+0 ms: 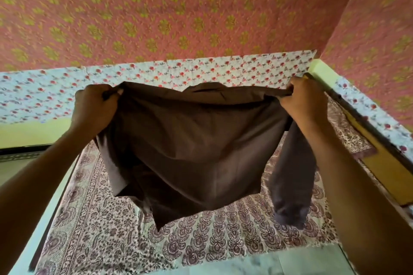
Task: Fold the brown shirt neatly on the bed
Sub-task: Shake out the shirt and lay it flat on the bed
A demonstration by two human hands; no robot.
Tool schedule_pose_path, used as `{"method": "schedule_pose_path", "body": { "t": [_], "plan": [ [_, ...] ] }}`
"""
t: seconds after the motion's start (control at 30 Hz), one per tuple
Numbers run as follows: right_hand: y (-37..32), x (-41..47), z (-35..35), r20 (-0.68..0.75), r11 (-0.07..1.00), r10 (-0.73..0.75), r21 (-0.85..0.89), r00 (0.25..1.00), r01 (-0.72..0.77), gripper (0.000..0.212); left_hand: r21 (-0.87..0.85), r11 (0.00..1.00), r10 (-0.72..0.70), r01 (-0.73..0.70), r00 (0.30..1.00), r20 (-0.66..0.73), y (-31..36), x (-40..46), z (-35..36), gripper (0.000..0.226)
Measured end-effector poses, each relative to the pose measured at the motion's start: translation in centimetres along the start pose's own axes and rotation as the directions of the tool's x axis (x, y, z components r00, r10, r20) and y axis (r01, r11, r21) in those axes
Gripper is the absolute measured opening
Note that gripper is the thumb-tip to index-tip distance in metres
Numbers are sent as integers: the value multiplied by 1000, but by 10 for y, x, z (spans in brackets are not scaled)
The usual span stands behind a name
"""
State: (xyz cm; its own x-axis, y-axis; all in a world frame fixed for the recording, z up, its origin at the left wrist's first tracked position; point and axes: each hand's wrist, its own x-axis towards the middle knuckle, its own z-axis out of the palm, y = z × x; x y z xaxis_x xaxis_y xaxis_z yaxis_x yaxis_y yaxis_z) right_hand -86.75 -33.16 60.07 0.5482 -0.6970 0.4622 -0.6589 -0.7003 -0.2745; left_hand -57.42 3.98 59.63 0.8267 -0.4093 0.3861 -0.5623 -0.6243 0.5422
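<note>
The brown shirt [192,147] hangs spread in the air above the bed [93,230], held up by its two shoulders. My left hand [95,105] grips the left shoulder and my right hand [305,98] grips the right shoulder. The collar shows at the top middle, behind the stretched upper edge. One sleeve dangles at the right, its cuff just over the sheet. The shirt's lower hem hangs in a point near the middle of the bed. The part of the bed behind the shirt is hidden.
The bed carries a white sheet with a dark floral print. A pink wall with green flowers [178,6] rises behind, with a pale floral strip [201,69] below it. A dark wooden frame with a yellow panel [384,163] runs along the right side.
</note>
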Motion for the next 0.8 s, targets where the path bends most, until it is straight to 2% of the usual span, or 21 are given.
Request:
{"method": "schedule_pose_path", "body": {
  "t": [0.1,0.23,0.3,0.43,0.53,0.67,0.8],
  "plan": [
    [-2,7,19,5,993,-15,-117,1000,15,15,50,997,-57,53,995,79,-7,11,15,36],
    [9,16,79,159,984,10,-180,987,19,24,150,985,-104,79,981,164,-20,20,61,26],
    [16,21,114,227,974,36,-225,973,16,19,194,974,-156,120,971,184,-30,28,93,26],
    [34,33,195,313,942,51,-330,948,58,15,182,949,-304,259,906,295,-87,49,181,38],
    [48,51,258,434,936,62,-337,899,99,17,224,910,-406,348,854,325,-106,59,237,27],
    [59,88,343,554,951,30,-271,832,146,22,326,843,-514,429,822,246,-94,77,294,18],
    [68,125,421,567,962,17,-233,823,141,25,271,845,-515,460,837,185,-118,118,368,18]
  ]
}}
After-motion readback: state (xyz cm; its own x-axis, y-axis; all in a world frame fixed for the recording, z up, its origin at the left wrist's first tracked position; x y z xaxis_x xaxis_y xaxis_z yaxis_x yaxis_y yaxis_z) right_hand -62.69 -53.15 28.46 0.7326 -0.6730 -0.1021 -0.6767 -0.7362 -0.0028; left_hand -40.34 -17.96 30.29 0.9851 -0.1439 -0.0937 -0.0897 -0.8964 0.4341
